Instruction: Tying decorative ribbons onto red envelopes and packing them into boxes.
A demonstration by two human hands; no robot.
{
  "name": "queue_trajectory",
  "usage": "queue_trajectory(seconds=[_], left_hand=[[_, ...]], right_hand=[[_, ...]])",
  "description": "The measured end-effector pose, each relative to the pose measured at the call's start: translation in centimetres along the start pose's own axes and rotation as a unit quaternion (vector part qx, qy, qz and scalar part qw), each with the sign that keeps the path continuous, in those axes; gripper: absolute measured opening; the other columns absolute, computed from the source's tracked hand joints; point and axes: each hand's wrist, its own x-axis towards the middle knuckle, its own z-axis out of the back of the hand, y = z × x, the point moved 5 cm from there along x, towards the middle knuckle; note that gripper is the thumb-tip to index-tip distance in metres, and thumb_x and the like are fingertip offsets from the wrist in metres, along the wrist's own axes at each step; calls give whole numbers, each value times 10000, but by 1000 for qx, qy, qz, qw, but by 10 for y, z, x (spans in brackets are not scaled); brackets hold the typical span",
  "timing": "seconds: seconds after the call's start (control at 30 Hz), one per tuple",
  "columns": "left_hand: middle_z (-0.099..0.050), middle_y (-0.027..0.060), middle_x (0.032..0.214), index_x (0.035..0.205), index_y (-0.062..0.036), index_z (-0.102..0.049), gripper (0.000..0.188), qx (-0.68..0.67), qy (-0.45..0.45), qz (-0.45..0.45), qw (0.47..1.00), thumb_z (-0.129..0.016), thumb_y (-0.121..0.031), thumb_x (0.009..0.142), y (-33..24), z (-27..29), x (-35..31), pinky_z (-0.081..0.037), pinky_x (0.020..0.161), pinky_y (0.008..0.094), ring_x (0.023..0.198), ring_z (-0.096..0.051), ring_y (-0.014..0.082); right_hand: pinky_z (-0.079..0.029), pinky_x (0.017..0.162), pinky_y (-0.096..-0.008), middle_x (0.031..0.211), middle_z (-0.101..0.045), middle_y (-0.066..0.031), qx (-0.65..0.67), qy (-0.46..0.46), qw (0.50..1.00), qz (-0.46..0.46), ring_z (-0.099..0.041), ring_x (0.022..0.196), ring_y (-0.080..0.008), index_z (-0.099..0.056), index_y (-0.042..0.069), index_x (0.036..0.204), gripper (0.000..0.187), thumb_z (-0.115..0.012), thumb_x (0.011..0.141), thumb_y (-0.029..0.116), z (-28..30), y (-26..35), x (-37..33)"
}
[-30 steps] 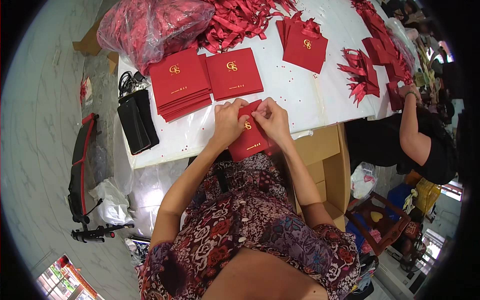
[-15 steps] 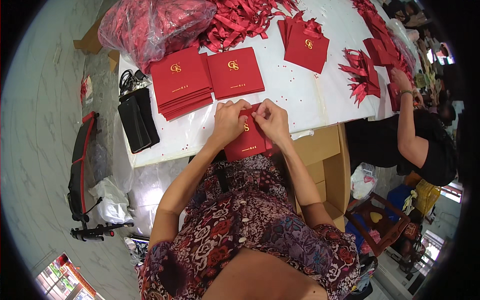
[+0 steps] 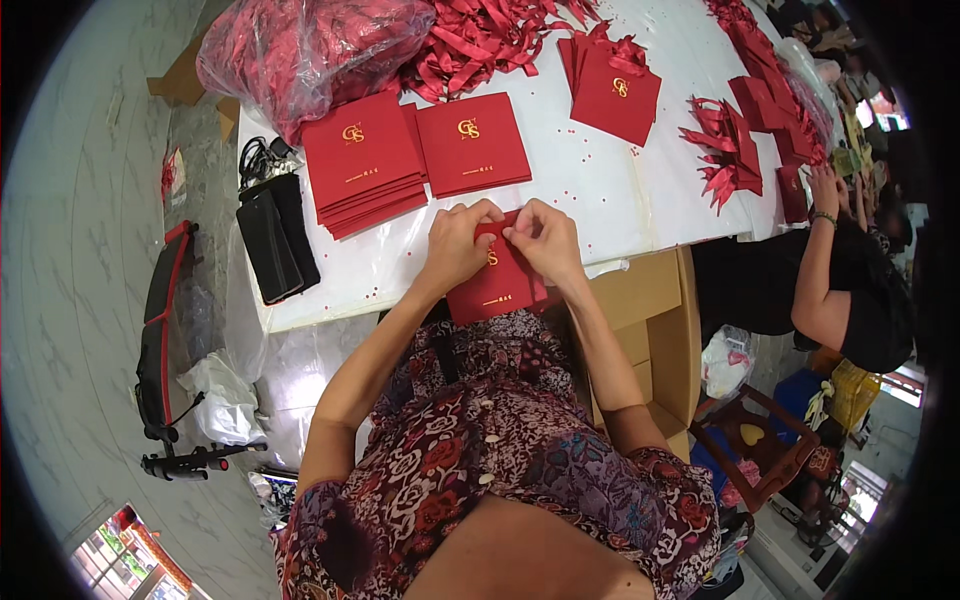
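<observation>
A red paper gift bag with gold print lies flat at the table's front edge, its lower end over my lap. My left hand grips its upper left part, thumb and forefinger pinched. At the upper right of the bag, my right hand pinches the top edge. The fingertips of both hands nearly meet there; whatever fine piece lies between them is too small to make out. Just beyond my hands are two piles of like red bags, a taller left stack and a right stack.
Red ribbons and a clear plastic sack of red material lie at the back. Bags with ribbon handles sit farther right. A black phone rests at left. An open carton stands by my right arm; a co-worker works at right.
My hands stay almost in place on the bag, with only small finger shifts. The co-worker's hand at the right has moved slightly down and to the right.
</observation>
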Motion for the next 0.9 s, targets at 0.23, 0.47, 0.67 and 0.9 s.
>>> queue_trajectory(seconds=[0.23, 0.47, 0.67, 0.9], left_hand=[[-717, 44, 910, 988, -90, -655, 252, 66, 25, -57, 996, -713, -14, 755, -11, 6, -3, -416, 816, 393, 830, -600, 260], [-661, 39, 862, 953, -102, -661, 209, 113, 6, -115, 987, -713, -48, 758, -28, 10, -7, -402, 817, 390, 839, -589, 251], [-605, 27, 830, 916, -119, -663, 186, 227, -33, -261, 938, -702, -48, 748, -45, 2, -9, -384, 845, 373, 823, -548, 224], [-626, 6, 799, 835, -118, -649, 173, 119, 2, -211, 970, -788, -165, 742, -42, 10, -6, -356, 861, 375, 823, -562, 202]], right_hand=[[-481, 592, -274, 692, -638, -69, -29, 18, 999, 13, -596, 623, -110, -563, 8, 790, 186, -748, 799, 20, -2, 15, -5], [-441, 554, -287, 633, -621, -68, 18, 102, 995, -16, -552, 563, -124, -731, 24, 890, 132, -691, 856, 145, 16, -8, 7], [-345, 496, -233, 623, -605, 48, 113, 348, 923, -118, -453, 546, -25, -757, 16, 828, 211, -688, 904, 201, 11, -25, 25], [-375, 500, -236, 615, -613, 24, 161, 231, 952, -123, -508, 554, -44, -749, 5, 823, 168, -685, 855, 157, -14, -52, 33]])
